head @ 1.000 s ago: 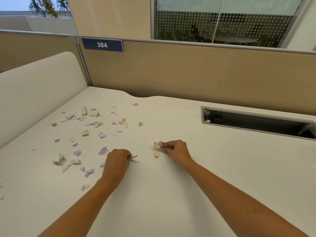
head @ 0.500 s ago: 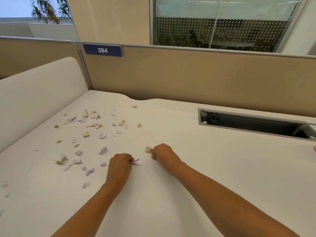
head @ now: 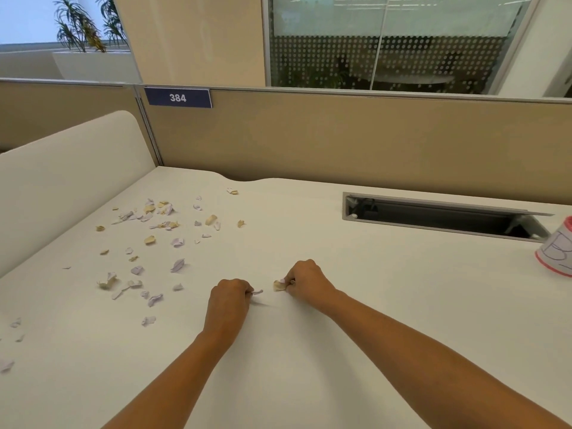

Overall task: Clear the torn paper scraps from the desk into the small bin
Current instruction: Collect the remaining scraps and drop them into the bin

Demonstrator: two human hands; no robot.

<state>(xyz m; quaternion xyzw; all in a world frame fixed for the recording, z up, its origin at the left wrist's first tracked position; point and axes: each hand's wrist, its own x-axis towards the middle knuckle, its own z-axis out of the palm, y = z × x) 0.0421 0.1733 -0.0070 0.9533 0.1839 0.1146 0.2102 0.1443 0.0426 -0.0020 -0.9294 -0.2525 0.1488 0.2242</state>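
Several torn paper scraps (head: 148,239), white, lilac and tan, lie scattered over the left half of the white desk (head: 387,305). My left hand (head: 230,300) rests on the desk as a fist, with a lilac scrap (head: 257,292) sticking out of its fingers. Just to its right, my right hand (head: 306,281) is closed on tan and white scraps (head: 279,285) pinched at its fingertips. The small bin (head: 557,250), a white cup with red rims and black writing, stands at the right edge, partly cut off.
A beige partition with a blue sign "384" (head: 178,97) walls the back. A white curved divider (head: 62,174) closes the left side. An open cable tray slot (head: 433,216) is sunk into the desk at the back right, near the bin.
My right hand drew left and nearer to my left hand, carrying its scraps. The view shifted right, which brought the bin into sight at the right edge.
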